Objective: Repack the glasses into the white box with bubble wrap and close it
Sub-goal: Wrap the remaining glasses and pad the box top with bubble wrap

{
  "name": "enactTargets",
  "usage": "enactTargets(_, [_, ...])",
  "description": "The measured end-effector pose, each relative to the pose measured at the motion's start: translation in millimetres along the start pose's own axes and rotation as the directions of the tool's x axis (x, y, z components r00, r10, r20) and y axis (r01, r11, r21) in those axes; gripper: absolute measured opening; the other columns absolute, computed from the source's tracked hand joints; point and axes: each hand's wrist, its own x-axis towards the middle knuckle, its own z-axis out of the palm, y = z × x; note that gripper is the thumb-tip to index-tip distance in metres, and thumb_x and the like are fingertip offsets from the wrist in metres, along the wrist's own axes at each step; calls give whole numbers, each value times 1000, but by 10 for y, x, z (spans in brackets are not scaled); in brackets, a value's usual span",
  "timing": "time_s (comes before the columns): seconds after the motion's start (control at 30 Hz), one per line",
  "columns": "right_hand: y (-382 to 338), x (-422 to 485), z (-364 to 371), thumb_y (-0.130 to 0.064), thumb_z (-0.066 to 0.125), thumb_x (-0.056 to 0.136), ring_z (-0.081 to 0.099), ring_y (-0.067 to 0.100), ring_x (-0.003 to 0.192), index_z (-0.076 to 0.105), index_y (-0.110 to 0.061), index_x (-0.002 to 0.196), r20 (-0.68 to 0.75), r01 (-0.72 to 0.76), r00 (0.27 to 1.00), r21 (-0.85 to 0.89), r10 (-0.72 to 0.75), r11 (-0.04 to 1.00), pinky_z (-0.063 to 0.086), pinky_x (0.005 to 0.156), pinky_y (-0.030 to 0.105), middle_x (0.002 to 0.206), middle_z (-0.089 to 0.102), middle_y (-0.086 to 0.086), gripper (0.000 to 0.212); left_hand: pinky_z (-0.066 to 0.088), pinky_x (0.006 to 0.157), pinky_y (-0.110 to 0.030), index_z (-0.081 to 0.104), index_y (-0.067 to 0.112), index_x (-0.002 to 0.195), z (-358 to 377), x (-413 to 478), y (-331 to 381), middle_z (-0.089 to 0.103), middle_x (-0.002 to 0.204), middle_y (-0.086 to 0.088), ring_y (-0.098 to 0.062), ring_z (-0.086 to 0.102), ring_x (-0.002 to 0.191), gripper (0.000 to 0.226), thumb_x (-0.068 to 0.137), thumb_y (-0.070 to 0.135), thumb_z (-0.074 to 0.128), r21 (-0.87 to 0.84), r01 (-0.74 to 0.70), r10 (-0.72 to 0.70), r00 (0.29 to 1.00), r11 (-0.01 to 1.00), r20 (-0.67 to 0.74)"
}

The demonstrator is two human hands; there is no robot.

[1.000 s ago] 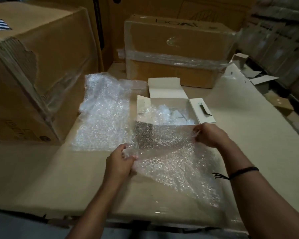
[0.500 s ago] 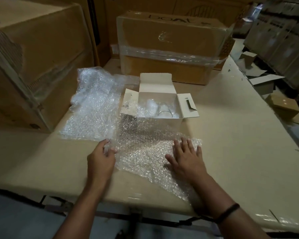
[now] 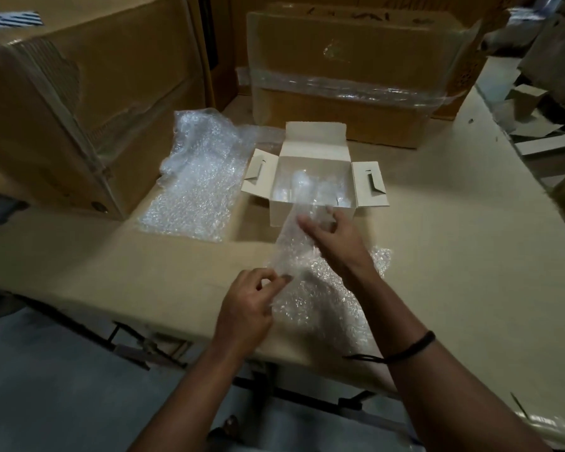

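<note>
Glasses [image 3: 302,185] in white box [image 3: 277,213] blurred, perhaps wrapped; right hand [image 3: 331,236] smeared.

The white box [image 3: 314,148] stood open on the counter [image 3: 454,239], its rear flap upright and its two slotted side flaps spread out to either side. Inside lay clear glasses [image 3: 300,185], too blurred to count. A bubble-wrap sheet [image 3: 310,288] lay just in front of the box, its far end lifted against the box's front wall by the right hand [image 3: 333,236], its left edge pinched by the left hand [image 3: 245,308]. A second sheet [image 3: 199,181] lay crumpled just left of the box.
</note>
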Motion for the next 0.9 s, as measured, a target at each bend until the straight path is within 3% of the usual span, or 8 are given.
enactTargets(0.13, [-30,99,-53,-4,65,88,67,23,72,37,-9,143,-79,-89,992,141,100,986,55,58,32,99,65,13,62,42,83,-35,51,28,132,-22,-28,-31,55,120,0,-22,48,102,73,65,20,80,139,17,-25,998,990,59])
enactTargets(0.23, [107,90,-270,7,64,85,59,20,51,47,-4,133,-158,-140,970,256,184,957,45,43,29,86,68,19,53,49,80,-41,55,28,124,-55,9,-176,55,113,-2,-23,51,96,67,62,9,70,86,71,-81,990,994,113])
enactTargets(0.33, [338,21,-487,5,67,82,58,21,52,48,-4,135,-273,-193,934,151,228,970,48,49,33,80,69,20,57,54,69,-37,67,20,107,-91,60,-214,59,101,-2,-21,61,79,40,71,15,50,-111,-12,43,959,994,280])
enactTargets(0.5, [623,-18,-700,-4,71,80,66,24,73,45,-10,141,-396,-320,893,-228,212,920,52,71,30,88,71,10,66,50,74,-37,70,26,106,31,79,-169,64,99,5,-17,58,85,35,75,40,61,-62,-201,208,876,978,435])
enactTargets(0.67, [664,-226,-595,-28,72,85,52,30,119,34,-19,147,-459,-288,886,-654,-65,700,43,97,40,141,47,11,74,38,79,-34,71,31,108,94,178,-166,62,107,9,-14,51,96,45,84,63,50,-107,-222,246,895,969,372])
enactTargets(0.73, [662,-297,-499,-43,60,91,40,29,133,31,-23,150,-332,-163,927,-773,-172,613,35,108,44,153,34,9,68,33,88,-36,65,34,119,132,235,-114,58,124,7,-17,46,114,50,87,64,40,-60,-178,187,908,982,374])
enactTargets(0.83, [795,-337,-364,-61,29,96,6,24,149,10,-26,154,-10,-28,999,-895,43,445,11,119,48,163,3,1,71,17,103,-41,52,38,133,211,278,-64,42,147,9,-16,31,135,65,83,68,22,72,-147,84,832,987,548])
enactTargets(0.9, [871,-352,-348,-62,19,97,-4,22,150,3,-26,155,20,-38,991,-904,131,426,1,118,51,163,-4,-1,71,17,101,-39,56,37,129,251,252,-67,47,143,10,-15,36,133,64,82,67,25,68,-110,57,840,992,540])
